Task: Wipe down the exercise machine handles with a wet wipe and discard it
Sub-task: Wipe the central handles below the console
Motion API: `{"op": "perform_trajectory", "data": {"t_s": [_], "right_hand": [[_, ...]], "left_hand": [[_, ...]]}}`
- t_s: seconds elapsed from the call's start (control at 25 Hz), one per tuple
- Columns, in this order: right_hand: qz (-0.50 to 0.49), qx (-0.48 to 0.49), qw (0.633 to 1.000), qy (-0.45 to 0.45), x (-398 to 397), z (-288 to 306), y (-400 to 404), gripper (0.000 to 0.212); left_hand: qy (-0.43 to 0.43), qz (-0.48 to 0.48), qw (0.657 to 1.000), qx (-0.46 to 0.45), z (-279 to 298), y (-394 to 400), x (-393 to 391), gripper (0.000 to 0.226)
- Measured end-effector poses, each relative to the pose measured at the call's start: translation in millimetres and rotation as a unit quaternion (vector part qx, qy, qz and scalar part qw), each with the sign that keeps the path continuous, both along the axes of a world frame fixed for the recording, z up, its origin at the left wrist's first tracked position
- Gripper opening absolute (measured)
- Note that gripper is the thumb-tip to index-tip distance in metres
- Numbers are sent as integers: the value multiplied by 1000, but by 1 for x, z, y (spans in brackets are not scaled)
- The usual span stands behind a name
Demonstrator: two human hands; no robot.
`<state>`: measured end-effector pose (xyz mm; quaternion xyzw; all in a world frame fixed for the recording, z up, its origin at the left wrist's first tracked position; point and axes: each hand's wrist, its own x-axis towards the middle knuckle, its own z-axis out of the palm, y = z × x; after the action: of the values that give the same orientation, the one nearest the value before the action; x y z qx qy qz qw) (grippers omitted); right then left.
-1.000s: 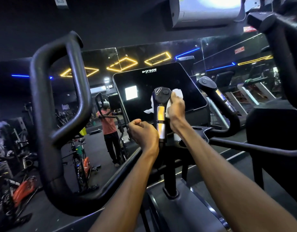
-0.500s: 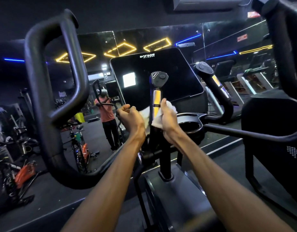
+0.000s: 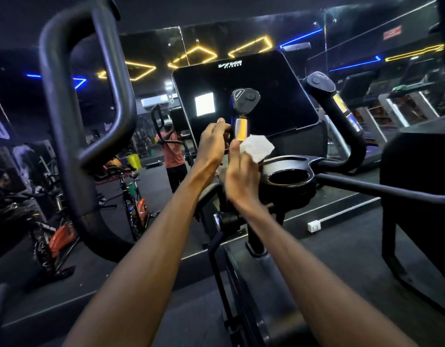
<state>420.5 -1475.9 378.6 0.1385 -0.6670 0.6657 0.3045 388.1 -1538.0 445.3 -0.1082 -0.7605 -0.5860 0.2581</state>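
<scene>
Plainly the wiping step is in hand, on the upright inner handle [image 3: 241, 126] that rises in front of the dark screen [image 3: 244, 91]; the right hand [image 3: 241, 176] holds the white wet wipe [image 3: 257, 147] bunched at its fingertips, just at four o'clock of the handle's metal band, though whether the wipe touches the band I cannot tell; the left hand [image 3: 212, 142] sits at nine o'clock of the handle with its fingers curled toward the stem, seemingly steadying it, but how firmly they close round it is hidden. The cup holder [image 3: 289, 177] lies at three o'clock of the right hand. Judging from this, the other inner handle [image 3: 341, 113] at two o'clock and the big loop handle [image 3: 73, 136] at nine o'clock look still unwiped; the next move calls for wrapping the wipe round the stem and stroking along it; no bin is in view.
</scene>
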Motion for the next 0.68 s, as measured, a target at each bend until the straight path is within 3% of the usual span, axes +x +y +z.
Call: {"op": "perform_trajectory", "data": {"t_s": [0.12, 0.32, 0.4, 0.48, 0.52, 0.64, 0.68], "right_hand": [[42, -54, 998, 3, 11, -37, -8, 48], [109, -147, 981, -70, 3, -68, -8, 58], [175, -218, 956, -94, 4, -77, -7, 62], [223, -294, 920, -133, 8, -71, -3, 81], [225, -304, 914, -145, 5, -70, -4, 86], [214, -248, 942, -70, -10, -82, -4, 65], [209, -241, 946, -55, -14, -87, -5, 72]], "left_hand": [[-24, -53, 998, -34, -6, 8, 6, 43], [-39, -106, 990, -84, -14, 14, 7, 59], [-27, -109, 990, -87, -17, 13, 7, 58], [-7, -112, 991, -76, -21, 15, 6, 56], [4, -108, 991, -73, -23, 16, 4, 56], [14, -113, 993, -43, -27, 18, -1, 55], [14, -117, 992, -34, -26, 18, -1, 53]]}}
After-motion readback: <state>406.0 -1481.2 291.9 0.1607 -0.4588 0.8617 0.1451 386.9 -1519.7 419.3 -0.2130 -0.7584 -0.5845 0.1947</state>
